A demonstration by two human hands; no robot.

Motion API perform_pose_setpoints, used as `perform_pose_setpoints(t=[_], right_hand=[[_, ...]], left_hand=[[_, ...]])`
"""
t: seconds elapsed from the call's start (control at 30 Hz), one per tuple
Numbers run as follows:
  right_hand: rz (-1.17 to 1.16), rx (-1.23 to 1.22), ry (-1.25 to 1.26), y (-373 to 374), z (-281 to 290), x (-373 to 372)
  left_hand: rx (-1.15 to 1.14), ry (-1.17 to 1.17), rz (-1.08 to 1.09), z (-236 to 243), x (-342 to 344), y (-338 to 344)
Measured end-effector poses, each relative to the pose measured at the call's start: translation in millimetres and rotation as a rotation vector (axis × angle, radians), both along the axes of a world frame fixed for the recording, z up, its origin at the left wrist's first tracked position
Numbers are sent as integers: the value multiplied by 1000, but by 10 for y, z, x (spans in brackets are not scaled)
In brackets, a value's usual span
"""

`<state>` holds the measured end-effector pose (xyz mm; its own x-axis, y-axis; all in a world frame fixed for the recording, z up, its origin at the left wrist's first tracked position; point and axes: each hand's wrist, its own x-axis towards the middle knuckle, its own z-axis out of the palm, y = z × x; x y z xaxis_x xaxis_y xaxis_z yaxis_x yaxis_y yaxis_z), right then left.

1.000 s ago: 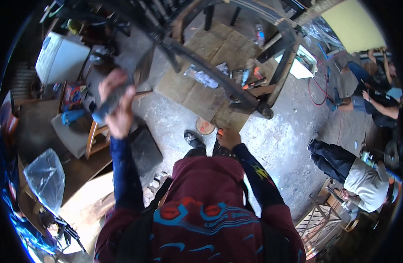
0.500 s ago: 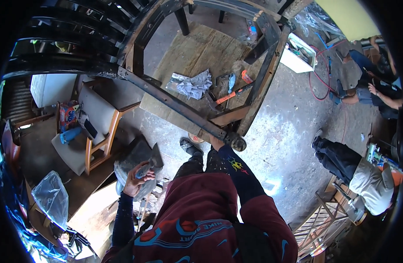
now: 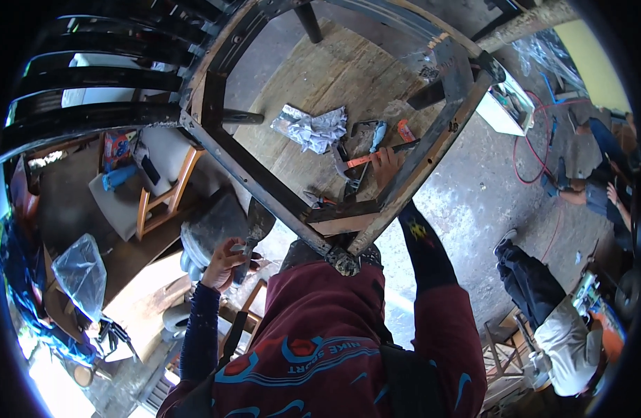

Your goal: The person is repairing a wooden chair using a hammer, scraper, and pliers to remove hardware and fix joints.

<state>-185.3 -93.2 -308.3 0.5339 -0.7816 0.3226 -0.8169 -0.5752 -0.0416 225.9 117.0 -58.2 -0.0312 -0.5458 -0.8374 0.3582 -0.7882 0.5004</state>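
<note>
My left hand (image 3: 225, 265) is closed around the handle of a wide-bladed putty knife (image 3: 261, 221), its dark blade pointing up and away from me. Before me stands a black wooden chair frame (image 3: 257, 177) with an open, seatless middle and a slatted back to the left. Through that opening, my right hand (image 3: 384, 167) reaches under the near right rail, its fingers closed over the handle of an orange and black hammer (image 3: 356, 161). The hammer lies on a worn wooden board (image 3: 292, 80), beside a crumpled cloth (image 3: 310, 128) and small tools. The rail partly hides my right wrist.
At left are an upholstered chair (image 3: 168, 157) and a clear plastic bag (image 3: 81, 275). A dark container (image 3: 216, 226) sits beyond my left hand. At right are a white box of tools (image 3: 505, 108), a red hose (image 3: 515, 157), and two people, one in dark trousers (image 3: 533, 285).
My right hand has left the chair frame's near corner and gone under the rail to the hammer. The frame has shifted nearer to me. My left hand still holds the putty knife, turned more upright.
</note>
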Motion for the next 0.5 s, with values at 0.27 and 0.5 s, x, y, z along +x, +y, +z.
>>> perform_pose_setpoints(t=[0.27, 0.5], right_hand=[[366, 394, 120, -305, -706, -264], [169, 1189, -381, -271, -27, 120]], left_hand=[[-196, -610, 144, 550, 85, 174], [-741, -841, 39, 921, 490, -568]])
